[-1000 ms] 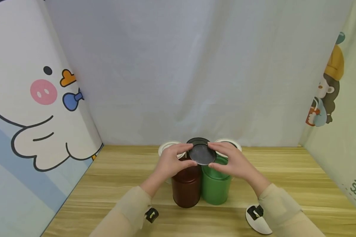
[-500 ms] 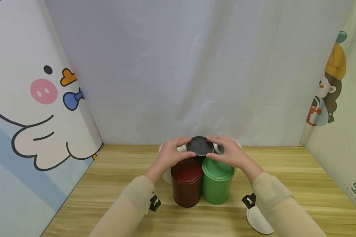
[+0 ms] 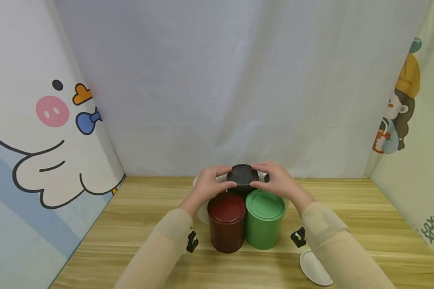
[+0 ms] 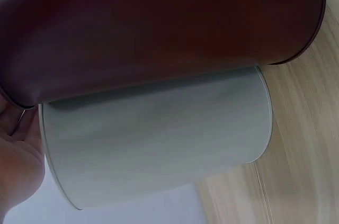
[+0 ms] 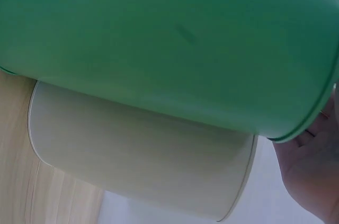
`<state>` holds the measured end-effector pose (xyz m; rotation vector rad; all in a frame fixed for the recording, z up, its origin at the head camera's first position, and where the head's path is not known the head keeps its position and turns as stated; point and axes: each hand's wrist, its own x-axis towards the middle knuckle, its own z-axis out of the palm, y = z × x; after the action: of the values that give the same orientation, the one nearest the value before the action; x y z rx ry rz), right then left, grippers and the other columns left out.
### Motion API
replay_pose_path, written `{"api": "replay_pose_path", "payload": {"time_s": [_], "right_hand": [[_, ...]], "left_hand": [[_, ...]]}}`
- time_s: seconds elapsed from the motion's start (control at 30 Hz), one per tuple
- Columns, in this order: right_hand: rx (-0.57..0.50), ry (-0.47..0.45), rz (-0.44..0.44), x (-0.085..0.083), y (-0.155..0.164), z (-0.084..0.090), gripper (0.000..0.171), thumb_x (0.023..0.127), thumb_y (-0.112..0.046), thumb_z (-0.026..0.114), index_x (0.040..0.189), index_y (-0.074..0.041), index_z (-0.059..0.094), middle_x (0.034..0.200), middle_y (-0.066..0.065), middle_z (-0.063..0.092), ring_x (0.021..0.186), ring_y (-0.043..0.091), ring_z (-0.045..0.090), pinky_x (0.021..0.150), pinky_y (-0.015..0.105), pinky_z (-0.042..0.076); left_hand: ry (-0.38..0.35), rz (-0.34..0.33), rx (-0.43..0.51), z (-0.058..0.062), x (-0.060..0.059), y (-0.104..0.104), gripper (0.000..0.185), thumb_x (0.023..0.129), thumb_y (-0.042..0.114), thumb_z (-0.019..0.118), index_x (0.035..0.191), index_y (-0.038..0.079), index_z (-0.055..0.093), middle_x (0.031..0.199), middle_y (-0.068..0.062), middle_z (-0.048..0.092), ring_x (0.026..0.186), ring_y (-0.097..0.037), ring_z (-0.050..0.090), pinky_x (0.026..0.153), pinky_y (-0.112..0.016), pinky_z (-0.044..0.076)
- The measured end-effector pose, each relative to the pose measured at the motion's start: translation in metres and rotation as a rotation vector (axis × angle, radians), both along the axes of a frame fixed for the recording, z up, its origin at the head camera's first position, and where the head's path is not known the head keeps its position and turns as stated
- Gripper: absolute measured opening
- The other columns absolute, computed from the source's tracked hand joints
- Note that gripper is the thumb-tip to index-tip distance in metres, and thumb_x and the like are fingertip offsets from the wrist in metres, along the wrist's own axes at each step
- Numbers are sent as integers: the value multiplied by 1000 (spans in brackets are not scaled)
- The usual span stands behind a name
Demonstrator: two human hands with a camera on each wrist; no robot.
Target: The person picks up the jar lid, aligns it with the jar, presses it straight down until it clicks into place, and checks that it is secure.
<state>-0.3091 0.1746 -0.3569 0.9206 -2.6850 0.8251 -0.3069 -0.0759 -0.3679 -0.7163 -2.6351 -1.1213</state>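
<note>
A round black lid lies over the top of a black can at the back of the group. From the left, my left hand grips the lid's edge between thumb and fingers. My right hand does the same from the right. A dark red can and a green can, both lidded, stand upright in front and hide most of the black one. White cans stand behind at either side: the left white can shows in the left wrist view, the right white can in the right wrist view.
A white round lid lies on the wooden table at front right, partly covered by the right sleeve. A pale grey curtain hangs behind the cans, with printed cloths at both sides.
Both hands have moved back and slightly up in view with the black lid, from in front of the black can's top to over it. The red and green lids now show fully.
</note>
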Motion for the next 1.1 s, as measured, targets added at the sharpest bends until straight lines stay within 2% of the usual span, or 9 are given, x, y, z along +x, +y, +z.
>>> {"api": "replay_pose_path", "payload": {"time_s": [0.23,0.67,0.83,0.93,1.1], "right_hand": [[15,-23,-18,-6,-1,-3,56,88,-22,77,135,2,59,134,22,58,127,42,49,104,56,40],[69,-32,6,-14,-3,-9,55,89,-23,76,133,6,59,132,24,59,122,43,52,103,55,41],[76,-50,11,-16,-3,-10,54,89,-21,76,133,6,59,131,24,59,106,35,60,94,51,47],[75,-55,17,-16,-3,-11,54,89,-21,75,132,6,59,129,24,60,93,29,59,86,47,48],[70,-73,16,-17,-2,-11,54,89,-21,75,132,6,60,129,24,61,90,27,58,85,46,48]], "left_hand": [[-8,3,-47,-3,-7,2,51,86,25,80,131,5,65,132,-9,63,127,-29,54,106,-42,43],[-6,-16,-117,-6,-16,4,51,85,24,80,129,3,66,129,-12,64,124,-29,57,104,-43,44],[-24,-16,-123,-8,-19,5,50,84,24,81,128,3,67,128,-12,65,123,-28,57,105,-41,43],[-27,-16,-132,-8,-20,5,50,84,24,81,128,3,67,128,-12,65,123,-29,57,105,-41,43],[-36,-17,-151,-8,-20,6,50,85,25,80,128,3,67,127,-12,65,122,-29,58,104,-41,44]]}}
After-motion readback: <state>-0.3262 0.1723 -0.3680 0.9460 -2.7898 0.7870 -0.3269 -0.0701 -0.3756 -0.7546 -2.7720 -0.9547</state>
